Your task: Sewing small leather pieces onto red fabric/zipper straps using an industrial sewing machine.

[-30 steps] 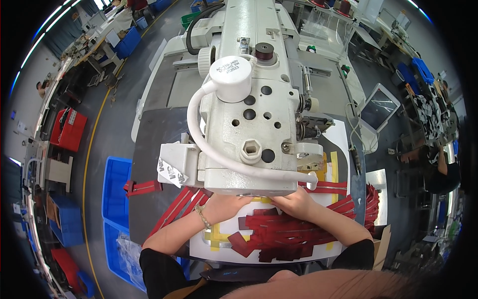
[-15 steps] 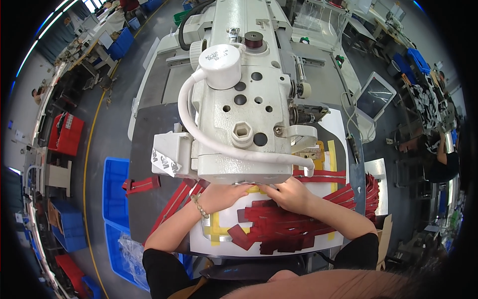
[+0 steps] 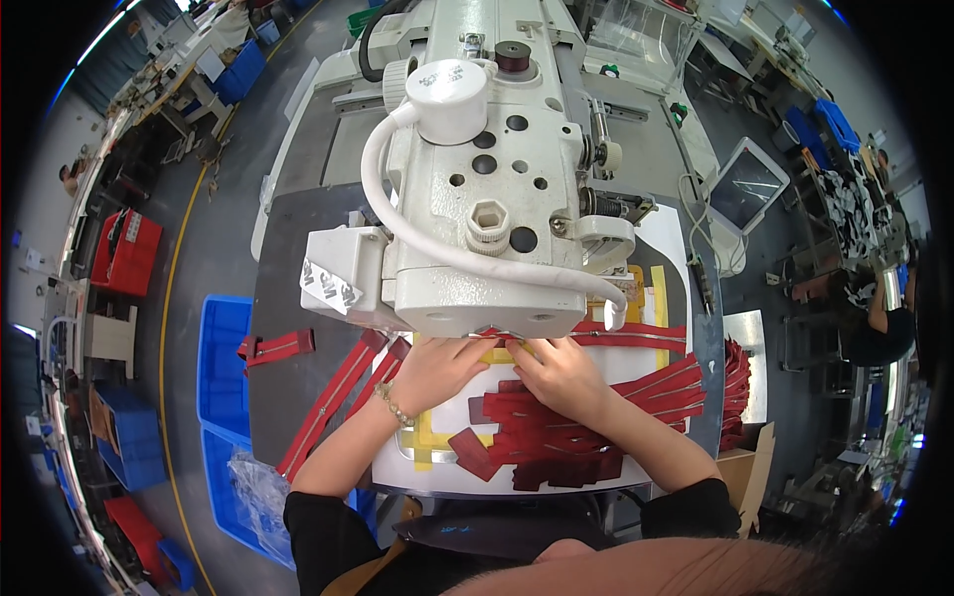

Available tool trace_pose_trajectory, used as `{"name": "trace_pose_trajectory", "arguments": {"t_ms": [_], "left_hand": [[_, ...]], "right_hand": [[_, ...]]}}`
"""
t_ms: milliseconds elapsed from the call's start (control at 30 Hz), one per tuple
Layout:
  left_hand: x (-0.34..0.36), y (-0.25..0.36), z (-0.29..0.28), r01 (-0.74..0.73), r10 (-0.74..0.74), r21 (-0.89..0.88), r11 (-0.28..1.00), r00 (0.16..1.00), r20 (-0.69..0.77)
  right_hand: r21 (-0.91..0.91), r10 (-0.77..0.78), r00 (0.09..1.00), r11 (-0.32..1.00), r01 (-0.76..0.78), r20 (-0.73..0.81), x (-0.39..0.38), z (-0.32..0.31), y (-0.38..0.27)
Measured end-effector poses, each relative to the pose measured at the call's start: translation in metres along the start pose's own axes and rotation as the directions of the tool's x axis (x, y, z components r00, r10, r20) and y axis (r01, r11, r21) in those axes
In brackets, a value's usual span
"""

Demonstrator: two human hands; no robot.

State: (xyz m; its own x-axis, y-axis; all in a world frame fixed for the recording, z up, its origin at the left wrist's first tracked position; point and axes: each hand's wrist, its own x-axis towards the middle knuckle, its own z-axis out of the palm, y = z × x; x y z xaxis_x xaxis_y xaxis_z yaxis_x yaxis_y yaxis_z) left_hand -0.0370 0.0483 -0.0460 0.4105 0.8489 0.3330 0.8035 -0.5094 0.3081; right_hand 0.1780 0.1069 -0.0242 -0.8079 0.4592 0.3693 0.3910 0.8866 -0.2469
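Observation:
Under the front of a white sewing machine head (image 3: 487, 248), my left hand (image 3: 444, 374) and my right hand (image 3: 558, 377) meet almost touching. A bit of red zipper (image 3: 632, 339) shows between their fingertips, and its tape runs off to the right. Both hands look closed on it, though the machine head partly hides the fingertips. Beneath my right wrist fans out a pile of red zippers (image 3: 556, 437) with metal teeth. Beside my left forearm lie more long red zippers (image 3: 333, 402). A white sheet with yellow tape (image 3: 423, 437) lies underneath.
A short red zipper piece (image 3: 283, 347) lies at the table's left. Blue bins (image 3: 225, 372) stand beyond that edge, one with clear plastic. A screen (image 3: 750, 186) stands at right, near a cardboard box (image 3: 747, 467). Another person (image 3: 884, 333) sits farther right.
The whole view has shifted slightly, so the machine and table sit higher in the picture. My right hand's fingers have straightened toward the machine; both hands stay at the same spot.

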Motion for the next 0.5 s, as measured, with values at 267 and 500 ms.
{"name": "trace_pose_trajectory", "arguments": {"t_ms": [267,500], "left_hand": [[-0.009,0.003,0.004,0.035,-0.03,0.094,0.995,0.998,-0.048],[0.003,0.011,-0.001,-0.074,0.099,0.274,0.959,0.992,-0.08]], "right_hand": [[-0.023,0.016,1.0,1.0,-0.016,-0.015,-0.001,0.003,-0.003],[-0.027,0.017,0.999,0.999,-0.018,-0.031,-0.003,0.008,-0.002]]}}
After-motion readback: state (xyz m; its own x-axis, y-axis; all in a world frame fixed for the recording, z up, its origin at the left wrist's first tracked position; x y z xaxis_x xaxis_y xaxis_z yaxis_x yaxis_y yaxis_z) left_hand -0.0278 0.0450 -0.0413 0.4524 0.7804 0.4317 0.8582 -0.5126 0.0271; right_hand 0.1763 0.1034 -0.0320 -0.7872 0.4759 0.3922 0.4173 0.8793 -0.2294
